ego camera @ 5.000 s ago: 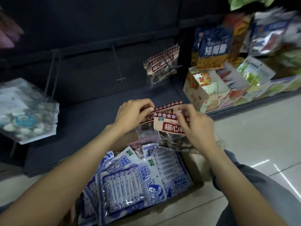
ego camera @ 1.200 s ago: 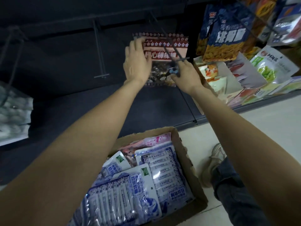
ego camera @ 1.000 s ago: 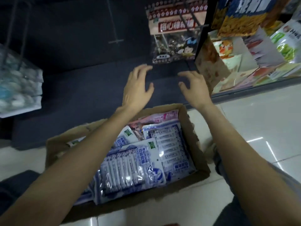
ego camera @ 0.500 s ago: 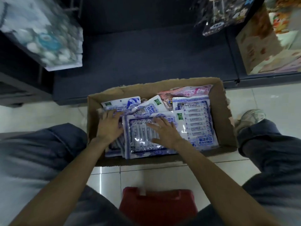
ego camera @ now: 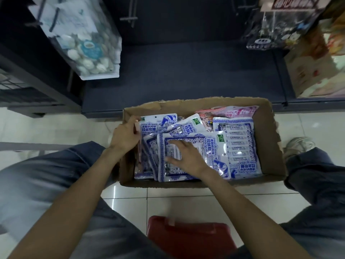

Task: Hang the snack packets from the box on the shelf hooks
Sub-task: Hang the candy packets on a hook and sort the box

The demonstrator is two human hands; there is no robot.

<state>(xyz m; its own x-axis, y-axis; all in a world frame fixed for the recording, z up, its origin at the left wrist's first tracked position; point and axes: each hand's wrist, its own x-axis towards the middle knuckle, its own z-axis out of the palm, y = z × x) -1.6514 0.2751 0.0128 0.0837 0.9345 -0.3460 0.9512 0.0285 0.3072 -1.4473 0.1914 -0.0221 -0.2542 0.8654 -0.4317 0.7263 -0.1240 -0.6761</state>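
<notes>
While right-hand fingers point(ego camera: 174, 144) lie flat on the top packet point(ego camera: 196, 157), left-hand fingers point(ego camera: 135, 124) curl round another's edge.

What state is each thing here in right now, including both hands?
Cardboard box: open, on the floor, holding packets.
Blue-and-white packets: lying overlapped in the box.
Pink packet: at the box's far edge, partly covered.
Left hand: gripping packet edges.
Right hand: flat on the top packet.
Dark packets: hanging.

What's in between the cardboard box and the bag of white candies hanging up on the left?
In the head view, only the bare dark shelf base and a bit of white floor tile lie between the cardboard box and the white candy bag.
</notes>
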